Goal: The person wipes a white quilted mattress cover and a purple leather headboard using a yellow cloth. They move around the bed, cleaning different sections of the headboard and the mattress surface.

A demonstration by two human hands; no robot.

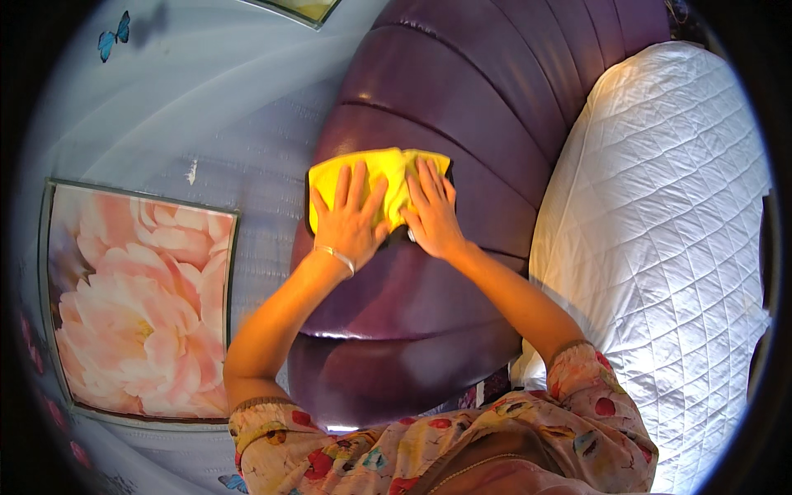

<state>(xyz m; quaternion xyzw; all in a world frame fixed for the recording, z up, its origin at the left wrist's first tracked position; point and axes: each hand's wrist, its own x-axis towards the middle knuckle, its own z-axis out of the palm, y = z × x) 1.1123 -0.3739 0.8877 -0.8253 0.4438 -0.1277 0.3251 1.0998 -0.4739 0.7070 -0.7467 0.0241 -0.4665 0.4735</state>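
Note:
A yellow cloth [391, 162] with a dark edge lies spread on the purple padded headboard [408, 297], which has a smooth, leather-like cover with seams across it. My left hand [349, 219] rests flat on the cloth's left part, fingers spread, a thin bracelet at the wrist. On the right part, my right hand [432, 210] presses down with its fingers closer together, and the cloth is creased between the two hands. Neither hand is closed around the cloth. Its underside is hidden.
A bed with a white quilted cover [656, 216] adjoins the headboard on the right. To the left is a wall with a framed picture of pink flowers [142, 303], a blue butterfly decoration [114, 38] and a second frame [297, 9] at the top.

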